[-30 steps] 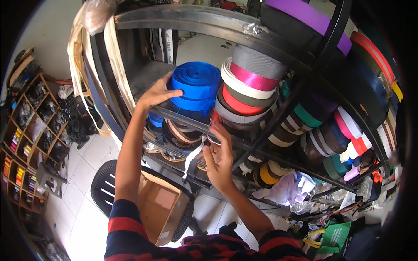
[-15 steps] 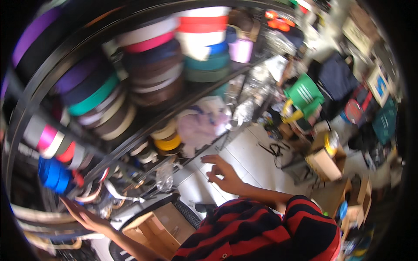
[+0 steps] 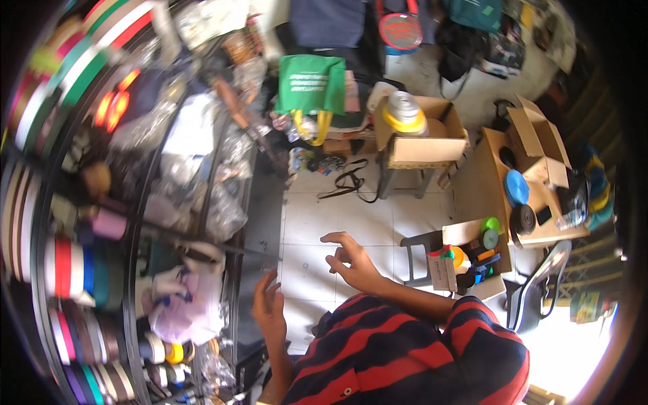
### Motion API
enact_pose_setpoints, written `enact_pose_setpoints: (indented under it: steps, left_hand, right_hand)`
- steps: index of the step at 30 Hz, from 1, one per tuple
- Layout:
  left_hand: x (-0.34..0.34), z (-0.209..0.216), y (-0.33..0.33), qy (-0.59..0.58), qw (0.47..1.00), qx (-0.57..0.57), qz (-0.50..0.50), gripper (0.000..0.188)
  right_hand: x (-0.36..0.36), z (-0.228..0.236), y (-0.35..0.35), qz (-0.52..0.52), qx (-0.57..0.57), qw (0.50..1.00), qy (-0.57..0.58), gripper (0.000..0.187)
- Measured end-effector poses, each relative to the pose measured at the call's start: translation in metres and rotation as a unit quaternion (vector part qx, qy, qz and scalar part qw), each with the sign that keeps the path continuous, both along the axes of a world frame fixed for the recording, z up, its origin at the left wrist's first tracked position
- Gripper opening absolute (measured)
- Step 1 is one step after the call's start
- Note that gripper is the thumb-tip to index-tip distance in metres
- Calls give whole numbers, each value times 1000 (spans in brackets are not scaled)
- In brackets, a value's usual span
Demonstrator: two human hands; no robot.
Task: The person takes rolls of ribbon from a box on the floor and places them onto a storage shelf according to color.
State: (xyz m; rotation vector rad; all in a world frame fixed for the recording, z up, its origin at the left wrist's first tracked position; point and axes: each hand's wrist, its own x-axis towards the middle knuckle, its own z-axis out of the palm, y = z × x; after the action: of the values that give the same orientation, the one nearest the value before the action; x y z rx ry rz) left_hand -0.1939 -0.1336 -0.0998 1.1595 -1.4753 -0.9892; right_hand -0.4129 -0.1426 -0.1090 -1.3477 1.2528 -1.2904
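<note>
Dark metal wire shelf rack (image 3: pixel 229 223) looks matt, holding woven cloth webbing rolls in red, white and green (image 3: pixel 64 270) and glossy clear plastic bags (image 3: pixel 226 209). Pale tiled floor (image 3: pixel 364 216) smooth with slight sheen; brown cardboard box (image 3: pixel 422 145) matt paper. Green cloth tote bag (image 3: pixel 312 84) matt; red-and-navy striped knit shirt (image 3: pixel 405 358) soft.

Boxes, bags and a carton across the floor and low surfaces.

An open brown cardboard box (image 3: pixel 420 138) sits on a small stool near the middle, rolls of tape inside it. Left of it hangs a green fabric tote bag with white print and yellow handles (image 3: pixel 312 86). At right, a second open brown cardboard box (image 3: pixel 536 138) stands on a tan surface (image 3: pixel 487 177). Lower down, a small white carton with red and green markings (image 3: pixel 441 267) stands upright on a low tray.
</note>
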Motion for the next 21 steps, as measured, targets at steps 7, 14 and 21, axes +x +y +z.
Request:
enact_pose_setpoints:
  steps: [7, 14, 21]
  left_hand:
    - [-154, -4, -78, 2, 976, 77, -206, 33]
    - [-238, -25, -141, 25, 932, 132, -336, 34]
    - [-314, -37, -222, 45, 883, 182, -431, 31]
  right_hand:
    - [-133, -13, -8, -200, 14, 979, -14, 33]
    - [-204, -29, -10, -334, 50, 941, -10, 32]
    - [-238, -29, -55, -403, 88, 911, -24, 28]
